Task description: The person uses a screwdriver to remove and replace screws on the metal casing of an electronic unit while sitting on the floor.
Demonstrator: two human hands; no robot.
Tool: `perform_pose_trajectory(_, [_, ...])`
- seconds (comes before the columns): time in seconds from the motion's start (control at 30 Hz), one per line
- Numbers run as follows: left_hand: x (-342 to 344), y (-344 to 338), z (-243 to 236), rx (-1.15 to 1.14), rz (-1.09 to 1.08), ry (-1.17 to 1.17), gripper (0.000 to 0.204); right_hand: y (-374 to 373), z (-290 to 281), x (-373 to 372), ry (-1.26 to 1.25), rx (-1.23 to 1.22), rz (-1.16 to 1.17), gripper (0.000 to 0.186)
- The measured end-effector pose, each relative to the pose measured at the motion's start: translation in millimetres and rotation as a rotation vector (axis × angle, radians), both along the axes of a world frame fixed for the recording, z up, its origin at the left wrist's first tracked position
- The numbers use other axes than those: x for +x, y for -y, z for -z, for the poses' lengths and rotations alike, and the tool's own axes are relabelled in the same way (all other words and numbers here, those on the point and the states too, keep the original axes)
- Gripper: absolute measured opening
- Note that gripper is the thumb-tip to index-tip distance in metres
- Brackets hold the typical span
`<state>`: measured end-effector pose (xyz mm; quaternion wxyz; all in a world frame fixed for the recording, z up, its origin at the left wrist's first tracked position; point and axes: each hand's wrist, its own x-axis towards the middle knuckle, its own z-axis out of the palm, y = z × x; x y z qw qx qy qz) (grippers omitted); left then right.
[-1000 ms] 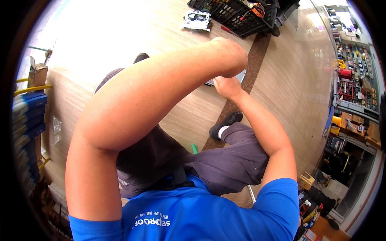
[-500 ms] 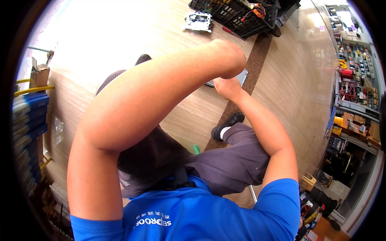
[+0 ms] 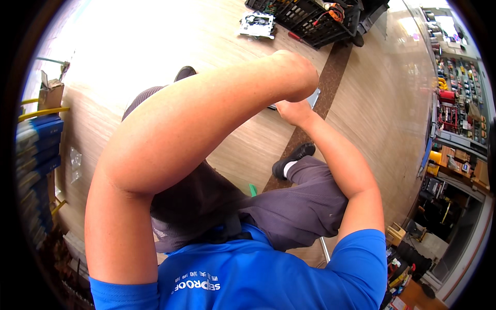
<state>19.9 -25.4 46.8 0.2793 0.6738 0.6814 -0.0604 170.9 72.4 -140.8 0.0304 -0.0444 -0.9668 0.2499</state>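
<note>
The person's right hand [image 3: 293, 110] is closed on a flat grey metal-looking panel [image 3: 313, 97], held out in front of the body above the pale wood-pattern floor [image 3: 170, 46]. Only one pale corner of the panel and a thin dark sliver of its edge show; the rest is hidden behind the raised left forearm [image 3: 206, 119]. The right grip wraps the panel's near edge, though how far the fingers curl around cannot be seen. The left hand [image 3: 297, 75] sits at the far end of that forearm, bent at the wrist and turned away from the camera, so whether its grip is open or has hold of anything cannot be told.

Judging by the thin, straight edge, the panel is probably stiff, light and fairly slick, with hard corners; taking it by two opposite edges would steady it best. Its long axis seems to run roughly left to right across the view, tilted up toward the right, though too little shows to be sure.

Further off on the floor lie a black plastic crate of tools and cables [image 3: 310, 18] and a small silver disc-drive-like unit [image 3: 257, 25].
</note>
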Motion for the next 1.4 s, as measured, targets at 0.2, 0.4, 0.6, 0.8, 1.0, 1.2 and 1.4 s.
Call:
perform_pose_trajectory(0.2, [3.3,-0.8,8.8,0.034,0.013,-0.023,0.022,-2.1,9.5,2.5,0.030,-0.082,0.083,0.022])
perform_pose_trajectory(0.4, [2.8,0.6,14.3,0.055,0.012,-0.015,0.022,-3.9,9.2,1.8,-0.043,-0.111,0.083,0.028])
perform_pose_trajectory(0.6, [4.2,-0.8,22.6,0.063,0.012,-0.011,0.020,-2.2,4.8,3.2,0.068,-0.135,0.151,0.029])
perform_pose_trajectory(0.8, [2.7,-4.5,19.1,0.042,0.005,0.001,0.020,-7.2,8.5,0.1,0.027,-0.214,0.117,0.031])
perform_pose_trajectory(1.0, [16.0,-15.1,35.1,0.088,-0.054,-0.109,0.026,1.5,-1.1,9.6,-0.016,-0.213,0.167,0.046])
perform_pose_trajectory(1.2, [26.3,-9.7,32.6,-0.036,-0.019,-0.035,0.035,16.3,-17.8,11.2,0.103,-0.410,0.114,0.045])
perform_pose_trajectory(1.4, [26.2,-28.3,44.3,-0.092,-0.051,-0.065,0.045,8.2,-15.1,3.4,0.039,-0.204,0.002,0.038])
